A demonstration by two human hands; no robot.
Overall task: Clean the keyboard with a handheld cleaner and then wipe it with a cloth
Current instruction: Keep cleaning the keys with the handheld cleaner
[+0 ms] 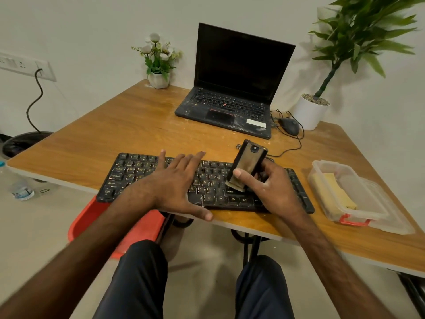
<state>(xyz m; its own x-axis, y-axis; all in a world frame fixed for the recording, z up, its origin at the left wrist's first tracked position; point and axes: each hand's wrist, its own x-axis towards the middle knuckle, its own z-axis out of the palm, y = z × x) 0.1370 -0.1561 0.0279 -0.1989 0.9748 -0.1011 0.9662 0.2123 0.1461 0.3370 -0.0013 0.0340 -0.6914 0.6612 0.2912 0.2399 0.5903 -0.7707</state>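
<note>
Right hand [269, 187] gripped the small boxy black-and-tan handheld cleaner [248, 165] mid-body, probably light and rigid, tip-down on the black plastic keyboard's [138, 173] right half; left hand [177, 183] pressed flat, fingers straight.

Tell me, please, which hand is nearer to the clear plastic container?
Right. The right hand, gripping the cleaner, is left of the container; the left hand lies flat on the keyboard, farther left.
</note>
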